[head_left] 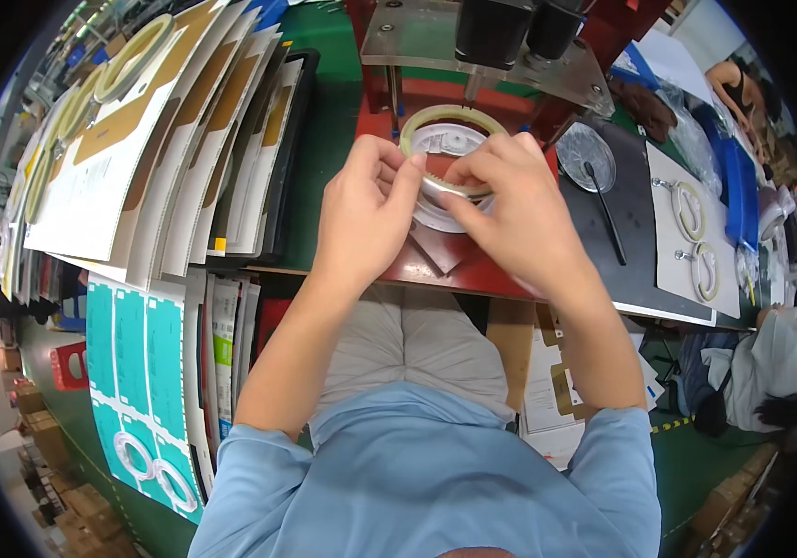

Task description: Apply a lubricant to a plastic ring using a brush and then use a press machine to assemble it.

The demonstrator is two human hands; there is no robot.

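Both hands work at a cream-coloured ring (pixel 455 113) over the red base of a bench press. My left hand (pixel 366 209) is closed, with thumb and bent fingers at the ring's left side. On the right, my right hand (pixel 521 209) pinches the ring's near edge between thumb and fingers. A white round part (pixel 447 139) shows through the ring, and its white rim appears again below the near edge. My fingers hide much of the ring's sides, so I cannot tell whether it touches the white part.
The press's clear plate (pixel 510 67) hangs just beyond my hands. Stacked card sheets (pixel 92 200) with rings stand at left. A round clear dish (pixel 586 153) and black stick (pixel 608 214) lie at right, beside a white card (pixel 673 256) bearing two rings. Another person (pixel 738 88) sits far right.
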